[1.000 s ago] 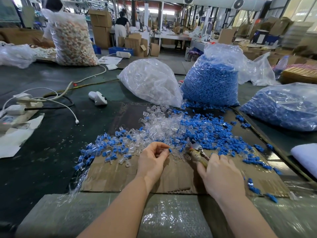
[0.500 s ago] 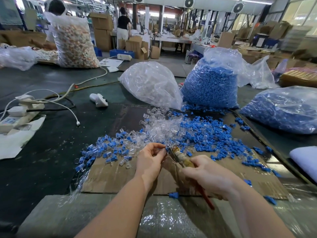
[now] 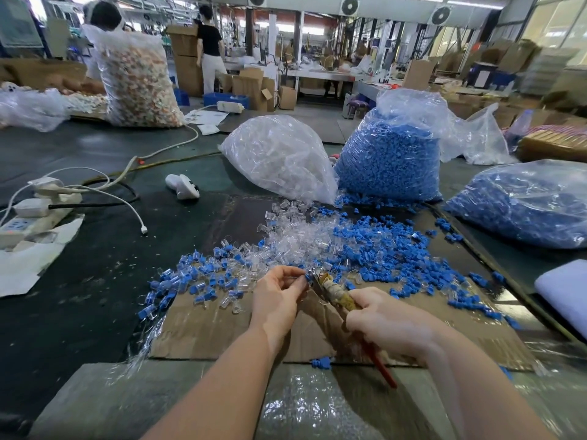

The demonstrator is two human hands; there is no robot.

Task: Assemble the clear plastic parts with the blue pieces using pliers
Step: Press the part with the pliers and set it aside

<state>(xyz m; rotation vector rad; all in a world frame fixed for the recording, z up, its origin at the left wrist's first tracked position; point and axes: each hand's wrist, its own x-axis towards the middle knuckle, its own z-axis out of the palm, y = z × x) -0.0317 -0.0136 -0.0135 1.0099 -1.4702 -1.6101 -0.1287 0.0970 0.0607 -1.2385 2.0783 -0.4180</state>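
Pliers [image 3: 330, 289] meet part [image 3: 305, 276]
Left hand [image 3: 278, 298] pinches the light, slippery part; right hand [image 3: 386, 322] grips the handles

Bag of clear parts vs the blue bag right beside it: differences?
The bag of clear parts holds transparent pieces; the blue bag holds blue ones. The bag of clear parts slumps on its side, its mouth spilling onto the cardboard; the blue bag stands upright and taller. Both are clear plastic sacks.
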